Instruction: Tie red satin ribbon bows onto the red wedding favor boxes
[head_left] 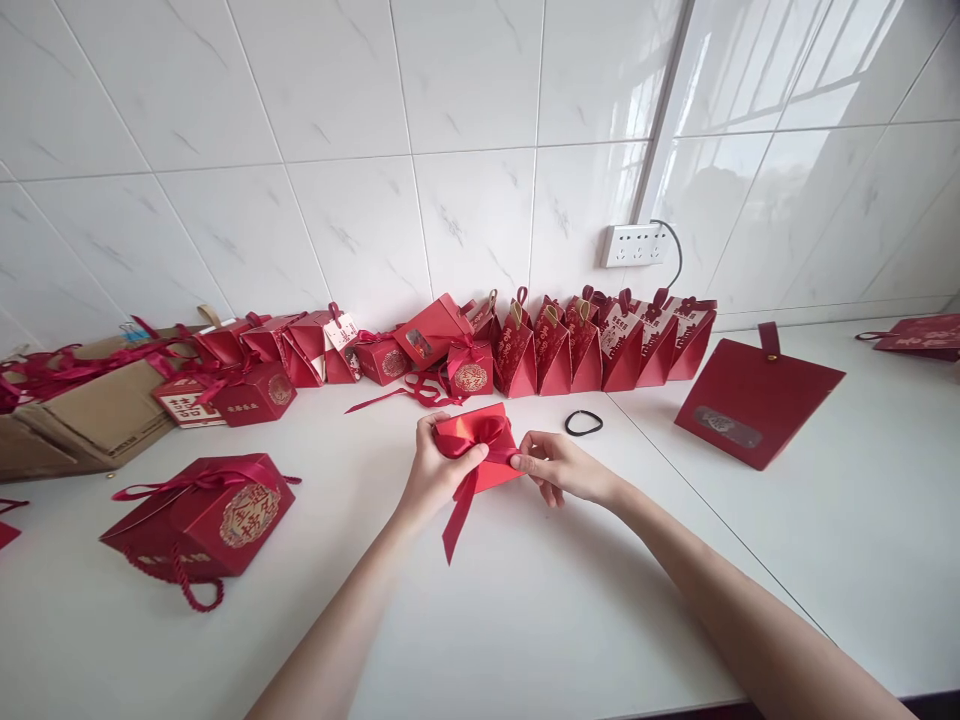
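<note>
Pinching ribbon (462,510) in our right hand (559,466), red box (495,477) gripped in our left hand (437,462), we face veined tiles (472,80) behind the white table (495,620).

The held box (496,474) hides part of our left hand (441,462). Far left of the box, the edge crops a carton (112,422); far right of it, a bag (919,336). Beyond it, we cannot read the tiny characters on a medallion (471,378).

Rope-handled box (193,522): round gold seal (250,514), stylised Chinese characters, looks to include 金; gold side text illegible. Behind it, white label (189,409): Chinese, too small. Behind-right, triangular boxes (551,355): lettering unreadable.
</note>
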